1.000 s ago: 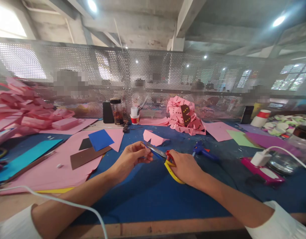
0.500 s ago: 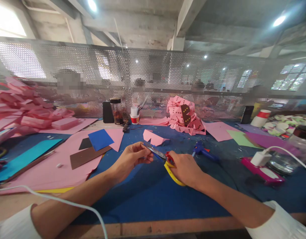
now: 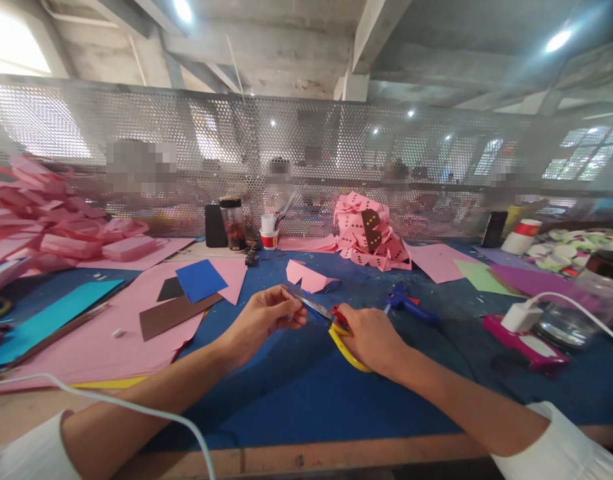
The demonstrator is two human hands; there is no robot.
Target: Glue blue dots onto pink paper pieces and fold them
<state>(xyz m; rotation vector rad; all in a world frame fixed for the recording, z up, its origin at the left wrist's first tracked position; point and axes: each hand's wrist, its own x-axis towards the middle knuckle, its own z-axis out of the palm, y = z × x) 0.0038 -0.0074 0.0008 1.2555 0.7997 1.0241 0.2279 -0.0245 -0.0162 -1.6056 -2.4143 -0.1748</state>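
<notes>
From far over here I see the bare left hand (image 3: 266, 313) bent in a pinch near the curled bare right hand (image 3: 374, 337), with the bare left forearm (image 3: 161, 395) and bare right forearm (image 3: 471, 408) slanting toward each other.

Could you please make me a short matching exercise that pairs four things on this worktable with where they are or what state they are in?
1. Scissors
2. Glue gun
3. Dark blue card
4. Magenta power strip

A. Overlapping a brown card and a black card
B. Held in the right hand
C. Bearing a white charger
D. Lying on the blue work surface just beyond that hand

Pairs: 1-B; 2-D; 3-A; 4-C
</notes>
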